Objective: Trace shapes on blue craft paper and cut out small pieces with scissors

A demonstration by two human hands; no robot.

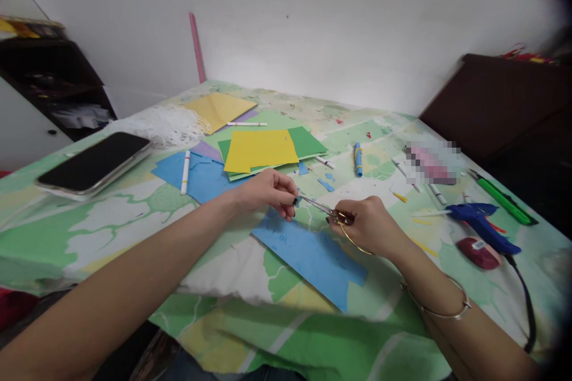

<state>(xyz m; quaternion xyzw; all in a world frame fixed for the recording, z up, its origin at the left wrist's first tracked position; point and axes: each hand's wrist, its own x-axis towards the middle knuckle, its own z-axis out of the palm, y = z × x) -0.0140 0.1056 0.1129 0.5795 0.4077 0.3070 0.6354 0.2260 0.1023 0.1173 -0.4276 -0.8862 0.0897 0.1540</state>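
Note:
My left hand (274, 190) pinches a small blue piece (297, 200) at its fingertips, above the table. Closed round the handles of a pair of scissors (318, 206) is my right hand (369, 223), and the blades point left, their tips at the small blue piece. Whether the blades touch it is too small to tell. Below both hands lies a blue foam sheet (313, 256) with a notched right edge. Behind my left hand are a yellow sheet (261, 150) on green sheets and another blue sheet (210, 175). Small blue scraps (326, 184) lie behind the scissors.
A phone (96, 164) and white strings (165, 125) lie at the left. On the right are a blue glue gun (482, 226), a green cutter (500, 197), a dark red object (479, 252) and several white markers. A blue roll (358, 161) lies behind my right hand.

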